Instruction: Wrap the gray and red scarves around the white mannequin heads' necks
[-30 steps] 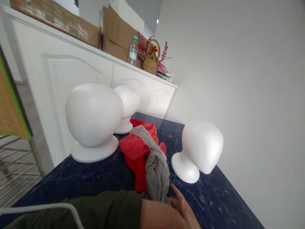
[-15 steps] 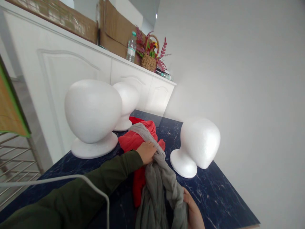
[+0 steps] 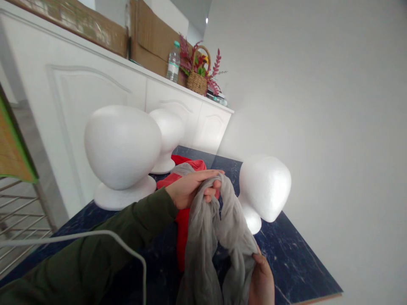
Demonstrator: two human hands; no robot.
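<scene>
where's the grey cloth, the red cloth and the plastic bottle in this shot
Grey cloth (image 3: 202, 248): head view, on one of its hanging folds.
Red cloth (image 3: 182, 239): head view, on its strip beside the grey cloth.
Plastic bottle (image 3: 173, 67): head view, on its label.

Two head forms (image 3: 123, 146) sit left of the held scarf (image 3: 233, 228), a third (image 3: 267, 188) right. Behind it stands a cabinet (image 3: 95, 93).
</scene>
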